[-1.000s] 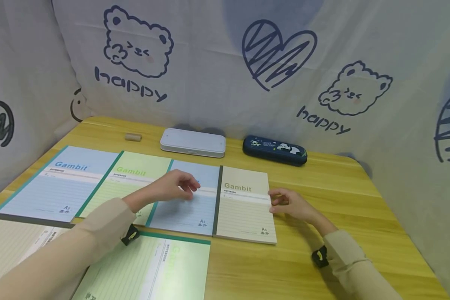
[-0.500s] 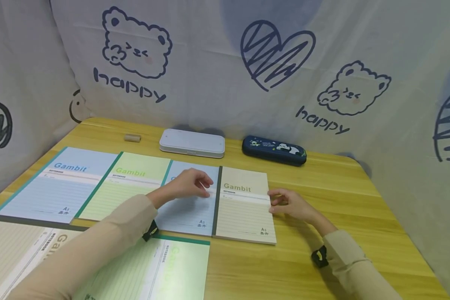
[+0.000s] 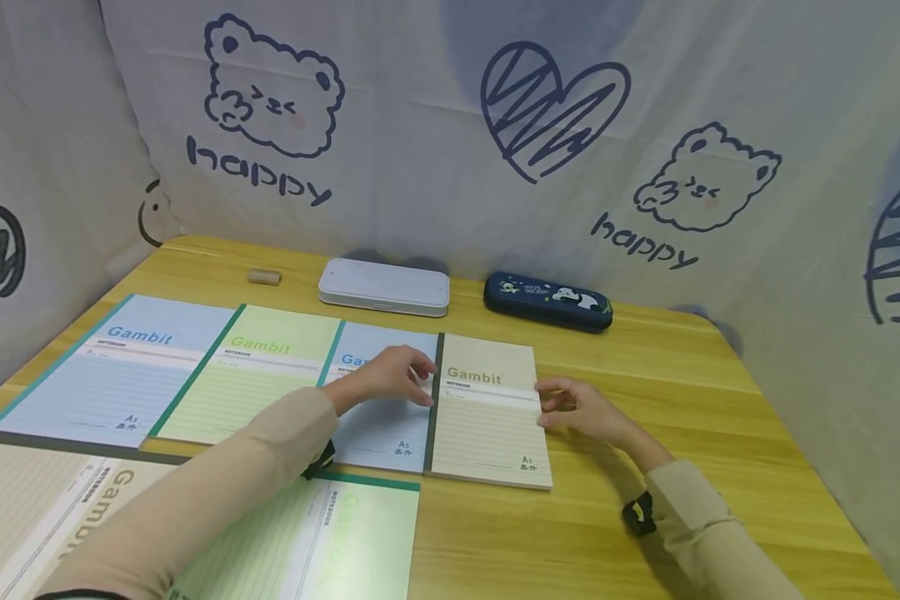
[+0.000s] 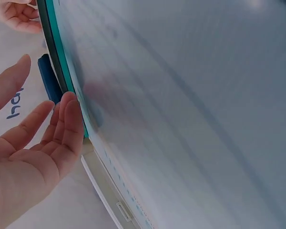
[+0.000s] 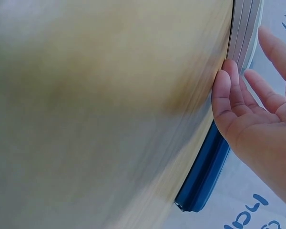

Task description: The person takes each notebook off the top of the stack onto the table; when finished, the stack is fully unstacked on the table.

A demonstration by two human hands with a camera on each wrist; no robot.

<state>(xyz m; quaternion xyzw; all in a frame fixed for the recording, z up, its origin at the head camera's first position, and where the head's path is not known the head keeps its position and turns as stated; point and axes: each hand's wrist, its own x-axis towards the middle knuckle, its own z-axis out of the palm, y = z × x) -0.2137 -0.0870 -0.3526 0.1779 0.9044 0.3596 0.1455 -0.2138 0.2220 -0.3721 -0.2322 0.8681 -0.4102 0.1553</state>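
Observation:
A beige Gambit notebook (image 3: 489,433) lies flat at the right end of a row of notebooks. My left hand (image 3: 396,375) is over the blue notebook (image 3: 378,433) beside it, its fingertips close to the beige notebook's dark spine. Its fingers are relaxed and hold nothing; the left wrist view shows the thumb apart from them. At the opposite edge, my right hand (image 3: 581,408) touches the beige notebook's right side with loosely bent fingers. The layered edge (image 5: 240,33) of that notebook shows in the right wrist view, where the right thumb also stands apart.
Left along the row lie a green notebook (image 3: 240,396) and another blue notebook (image 3: 120,375). Nearer me are a sideways beige notebook (image 3: 26,500) and green notebook (image 3: 375,533). A white case (image 3: 384,287), a navy panda case (image 3: 547,302) and a small tan cylinder (image 3: 264,277) stand behind.
My left hand has moved right across the blue notebook to the beige notebook's spine, uncovering more of the green one. The right hand and the notebooks have stayed put.

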